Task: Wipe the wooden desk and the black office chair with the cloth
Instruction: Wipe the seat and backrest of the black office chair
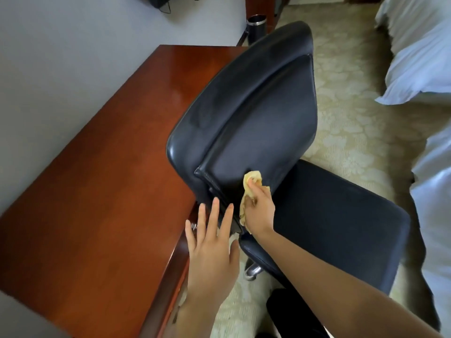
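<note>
The black office chair (253,111) stands beside the wooden desk (102,181), its backrest leaning toward the desk edge and its seat to the right. My right hand (260,211) grips a crumpled yellow cloth (252,181) and presses it against the lower part of the backrest, just above the seat. My left hand (212,242) hovers with fingers spread near the gap between the desk edge and the chair's lower back, holding nothing.
A grey wall runs along the desk's far side. A dark metal bin (256,25) stands past the desk's end. White bedding (419,57) lies at the right. Patterned carpet (346,123) covers the floor. The chair's chrome base (252,270) shows under the seat.
</note>
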Motion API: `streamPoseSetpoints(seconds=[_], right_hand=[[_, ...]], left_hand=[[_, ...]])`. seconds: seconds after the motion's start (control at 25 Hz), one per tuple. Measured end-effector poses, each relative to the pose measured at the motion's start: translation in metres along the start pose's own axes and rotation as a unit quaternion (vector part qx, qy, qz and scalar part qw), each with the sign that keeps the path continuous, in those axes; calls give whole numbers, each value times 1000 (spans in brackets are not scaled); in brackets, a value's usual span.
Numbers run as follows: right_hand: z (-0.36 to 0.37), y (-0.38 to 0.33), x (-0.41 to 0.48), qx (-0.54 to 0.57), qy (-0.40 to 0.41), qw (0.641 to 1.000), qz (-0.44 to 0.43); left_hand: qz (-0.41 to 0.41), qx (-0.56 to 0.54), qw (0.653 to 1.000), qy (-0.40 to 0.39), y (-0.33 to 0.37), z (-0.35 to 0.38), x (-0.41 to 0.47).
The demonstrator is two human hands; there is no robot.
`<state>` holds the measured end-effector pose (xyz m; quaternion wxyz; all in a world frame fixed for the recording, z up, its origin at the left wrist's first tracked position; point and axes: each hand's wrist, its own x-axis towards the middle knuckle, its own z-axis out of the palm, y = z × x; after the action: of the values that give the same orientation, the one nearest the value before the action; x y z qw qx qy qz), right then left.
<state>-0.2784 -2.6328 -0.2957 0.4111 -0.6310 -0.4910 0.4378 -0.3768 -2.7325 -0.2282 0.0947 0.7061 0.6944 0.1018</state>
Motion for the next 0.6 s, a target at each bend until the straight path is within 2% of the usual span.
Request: streamPoseSetpoints(seconds=[0.12,0.28,0.6], right_hand=[[-20,1,-33,-4,-78,997,24],[-63,-2,-64,-3,-88,995,49],[-199,-17,-45,-37,-122,991,-34]], left_hand=[[-48,-43,998,-7,1,6,-36],[-61,-89,994,-5,30,8,-49],[-83,-168,982,37,128,5,-17]])
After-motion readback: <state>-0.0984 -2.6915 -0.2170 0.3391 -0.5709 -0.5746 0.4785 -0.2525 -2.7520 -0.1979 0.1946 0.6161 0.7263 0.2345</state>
